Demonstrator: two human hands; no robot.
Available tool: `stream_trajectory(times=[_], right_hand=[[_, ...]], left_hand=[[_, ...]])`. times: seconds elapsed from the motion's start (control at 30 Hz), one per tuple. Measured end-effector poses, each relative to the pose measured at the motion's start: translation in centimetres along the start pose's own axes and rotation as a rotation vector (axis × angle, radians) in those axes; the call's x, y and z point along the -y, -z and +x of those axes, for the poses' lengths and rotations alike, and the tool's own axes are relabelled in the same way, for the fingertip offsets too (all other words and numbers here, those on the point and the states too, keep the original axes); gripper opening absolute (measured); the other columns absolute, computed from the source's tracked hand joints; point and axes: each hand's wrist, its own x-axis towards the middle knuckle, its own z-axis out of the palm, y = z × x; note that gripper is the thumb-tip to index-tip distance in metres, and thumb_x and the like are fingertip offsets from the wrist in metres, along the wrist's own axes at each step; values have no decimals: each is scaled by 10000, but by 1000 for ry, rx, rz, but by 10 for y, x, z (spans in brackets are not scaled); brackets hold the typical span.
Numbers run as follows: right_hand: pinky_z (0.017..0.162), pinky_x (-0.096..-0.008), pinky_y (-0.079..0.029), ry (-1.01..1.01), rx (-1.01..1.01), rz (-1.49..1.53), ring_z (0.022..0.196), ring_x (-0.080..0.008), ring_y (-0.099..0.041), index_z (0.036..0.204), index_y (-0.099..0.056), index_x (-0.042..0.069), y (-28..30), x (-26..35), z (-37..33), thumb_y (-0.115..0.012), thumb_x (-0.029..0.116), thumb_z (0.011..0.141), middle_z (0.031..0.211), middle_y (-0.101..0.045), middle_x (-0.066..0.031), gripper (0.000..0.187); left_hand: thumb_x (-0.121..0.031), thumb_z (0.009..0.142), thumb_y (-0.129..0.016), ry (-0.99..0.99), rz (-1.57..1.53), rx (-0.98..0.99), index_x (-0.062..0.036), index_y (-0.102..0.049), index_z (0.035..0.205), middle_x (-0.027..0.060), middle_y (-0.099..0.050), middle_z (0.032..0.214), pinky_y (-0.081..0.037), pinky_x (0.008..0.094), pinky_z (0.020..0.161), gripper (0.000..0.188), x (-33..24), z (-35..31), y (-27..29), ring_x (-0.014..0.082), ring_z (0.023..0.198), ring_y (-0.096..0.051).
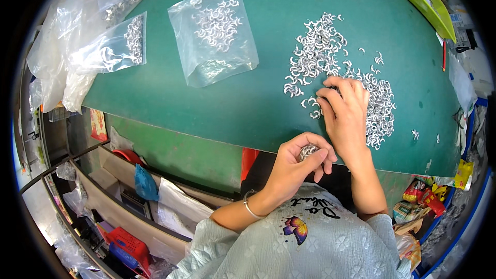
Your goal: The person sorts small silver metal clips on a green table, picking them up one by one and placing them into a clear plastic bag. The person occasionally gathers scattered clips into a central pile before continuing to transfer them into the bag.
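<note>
Small silver crescent-shaped metal pieces [315,46] lie in a loose pile on the green tabletop, right of centre. My left hand [297,163] is curled at the table's near edge, shut on a handful of the crescent pieces [308,152] that show between thumb and fingers. Over the pile's near part rests my right hand [345,106], its bent fingers apart and their tips among the pieces. What lies beneath its palm is hidden. More crescents [380,108] spread out to the right of that hand.
A clear plastic bag [206,67] holding crescents lies left of centre on the green table [217,111]. Further left are a second partly filled bag [111,54] and a heap of clear plastic [54,51]. A lime-green bin [429,5] stands far right, near a red pencil [444,56].
</note>
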Motion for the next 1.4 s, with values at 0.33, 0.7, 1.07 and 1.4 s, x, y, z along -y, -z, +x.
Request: stream_trajectory(times=[0.33, 0.7, 1.07, 1.4], right_hand=[[666, -211, -373, -517, 84, 1024, 743, -100, -497, 928, -650, 13, 21, 8, -30, -630, -58, 735, 789, -585, -29, 206], [644, -245, -434, -427, 122, 925, 702, -135, -546, 850, -655, -3, 38, 17, -34, -651, -49, 712, 751, -609, -70, 146], [686, -332, -355, -123, -36, 100, 769, -222, -493, 829, -630, 40, 4, 6, -9, -688, 62, 682, 818, -562, -60, 159], [642, -286, -370, -189, 2, 339, 679, -186, -491, 831, -625, 21, 5, 1, -10, -654, -11, 682, 813, -566, -48, 156]], left_hand=[[-6, 842, -558, -184, -41, -196, 15, -568, 996, 15, -544, 763, -306, 164, 435, 156, 4, 2, 1, 17, 539, -404], [-41, 836, -587, -164, 143, -177, 7, -584, 952, -10, -534, 719, -294, 150, 449, 125, 1, 0, -1, 1, 536, -386], [-98, 826, -483, -50, -159, 7, -27, -456, 819, 119, -495, 803, -287, 192, 436, 76, -7, 2, 3, 78, 564, -375], [-115, 889, -512, -84, -112, -80, 6, -539, 923, 41, -510, 753, -287, 190, 442, 128, -3, 2, 3, 67, 563, -387]])
